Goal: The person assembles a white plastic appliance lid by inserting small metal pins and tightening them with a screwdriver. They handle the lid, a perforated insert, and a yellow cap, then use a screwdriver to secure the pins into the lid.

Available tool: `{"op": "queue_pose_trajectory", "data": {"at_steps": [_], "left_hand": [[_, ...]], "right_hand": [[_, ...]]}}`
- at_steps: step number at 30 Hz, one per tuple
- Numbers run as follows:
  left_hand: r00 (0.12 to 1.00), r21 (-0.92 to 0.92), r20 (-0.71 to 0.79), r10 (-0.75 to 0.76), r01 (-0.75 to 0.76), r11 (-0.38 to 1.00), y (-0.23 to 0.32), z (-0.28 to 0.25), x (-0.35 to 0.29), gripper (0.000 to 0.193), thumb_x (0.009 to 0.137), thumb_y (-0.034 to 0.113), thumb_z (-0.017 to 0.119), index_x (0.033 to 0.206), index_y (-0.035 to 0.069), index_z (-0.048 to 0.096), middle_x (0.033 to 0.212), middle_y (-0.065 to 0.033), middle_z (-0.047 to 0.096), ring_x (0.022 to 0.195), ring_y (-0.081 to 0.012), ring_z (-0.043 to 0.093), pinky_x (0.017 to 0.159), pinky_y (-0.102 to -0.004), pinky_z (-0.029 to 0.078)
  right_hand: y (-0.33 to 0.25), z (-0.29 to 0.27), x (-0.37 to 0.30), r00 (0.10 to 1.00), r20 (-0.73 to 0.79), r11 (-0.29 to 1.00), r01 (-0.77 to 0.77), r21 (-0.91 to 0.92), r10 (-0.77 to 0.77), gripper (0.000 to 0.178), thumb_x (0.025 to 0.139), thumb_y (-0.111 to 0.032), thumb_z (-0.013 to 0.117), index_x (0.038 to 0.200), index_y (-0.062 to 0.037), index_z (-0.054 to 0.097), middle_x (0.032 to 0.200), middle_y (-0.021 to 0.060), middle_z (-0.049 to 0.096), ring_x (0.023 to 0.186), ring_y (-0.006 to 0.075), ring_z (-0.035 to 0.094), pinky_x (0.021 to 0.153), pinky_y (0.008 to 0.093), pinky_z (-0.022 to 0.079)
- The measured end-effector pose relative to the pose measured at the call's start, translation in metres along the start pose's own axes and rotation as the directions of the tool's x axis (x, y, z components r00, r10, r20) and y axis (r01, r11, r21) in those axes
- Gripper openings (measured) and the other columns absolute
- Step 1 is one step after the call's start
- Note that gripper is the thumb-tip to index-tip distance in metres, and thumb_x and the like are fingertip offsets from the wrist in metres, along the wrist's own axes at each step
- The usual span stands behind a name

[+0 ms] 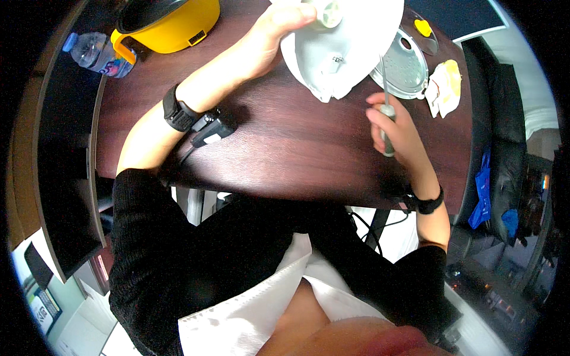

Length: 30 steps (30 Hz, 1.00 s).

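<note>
My left hand (268,41) grips a white bowl-shaped plastic housing (310,59) at the far middle of the table, tilted so that its hollow side shows. The thumb lies by a short pale round piece (328,13) on the housing. Closed around a screwdriver (388,133) with a grey-green handle is my right hand (405,132). Its thin shaft points away from me, along the right side of the housing; where the tip ends I cannot make out. Just behind the shaft lies a round grey plate (407,68) with small holes and one larger opening.
A yellow pot (178,29) with a handle stands far left, beside a water bottle (98,53). A clear lid with a yellow knob (423,28) and a crumpled white-and-yellow wrapper (445,89) lie far right. Under my left forearm sits a black corded device (214,129) on the dark table (285,154).
</note>
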<state>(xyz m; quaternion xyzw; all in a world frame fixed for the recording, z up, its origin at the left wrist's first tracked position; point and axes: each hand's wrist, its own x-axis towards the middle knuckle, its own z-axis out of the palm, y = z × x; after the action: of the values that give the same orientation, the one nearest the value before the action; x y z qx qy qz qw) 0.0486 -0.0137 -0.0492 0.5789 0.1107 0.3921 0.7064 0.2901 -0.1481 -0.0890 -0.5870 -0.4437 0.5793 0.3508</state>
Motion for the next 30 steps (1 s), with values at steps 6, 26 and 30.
{"op": "queue_pose_trajectory", "data": {"at_steps": [6,26,30], "left_hand": [[0.995,0.121,0.095,0.015,-0.026,0.992,0.009,-0.007,0.005,0.090,0.079,0.048,0.069,0.141,-0.004,0.028,0.132,-0.0147,0.047,0.121,-0.0213,0.046,0.104,-0.0351,0.038],[0.982,0.124,0.184,-0.027,0.004,0.992,-0.017,-0.031,0.009,0.084,0.081,0.044,0.068,0.140,-0.004,0.031,0.130,-0.0153,0.049,0.118,-0.0208,0.049,0.099,-0.0333,0.042],[0.981,0.144,0.191,-0.025,-0.003,0.990,-0.021,-0.035,0.009,0.085,0.081,0.045,0.068,0.140,-0.004,0.031,0.130,-0.0153,0.049,0.118,-0.0209,0.048,0.100,-0.0334,0.042]], "right_hand": [[0.000,-0.015,-0.031,0.923,0.056,0.751,0.344,-0.564,-0.381,0.041,0.085,-0.002,0.057,0.124,-0.0033,0.043,0.094,0.0087,0.055,0.085,0.0165,0.059,0.078,0.0277,0.047],[-0.018,0.000,-0.033,0.849,0.117,0.518,0.417,-0.747,-0.514,0.036,0.084,-0.004,0.057,0.120,-0.0050,0.053,0.110,0.0169,0.058,0.094,0.0363,0.061,0.078,0.0390,0.050],[-0.014,-0.002,-0.030,0.819,0.148,0.466,0.452,-0.761,-0.554,0.037,0.083,-0.004,0.058,0.120,-0.0057,0.053,0.110,0.0170,0.058,0.093,0.0371,0.062,0.077,0.0396,0.051]]}}
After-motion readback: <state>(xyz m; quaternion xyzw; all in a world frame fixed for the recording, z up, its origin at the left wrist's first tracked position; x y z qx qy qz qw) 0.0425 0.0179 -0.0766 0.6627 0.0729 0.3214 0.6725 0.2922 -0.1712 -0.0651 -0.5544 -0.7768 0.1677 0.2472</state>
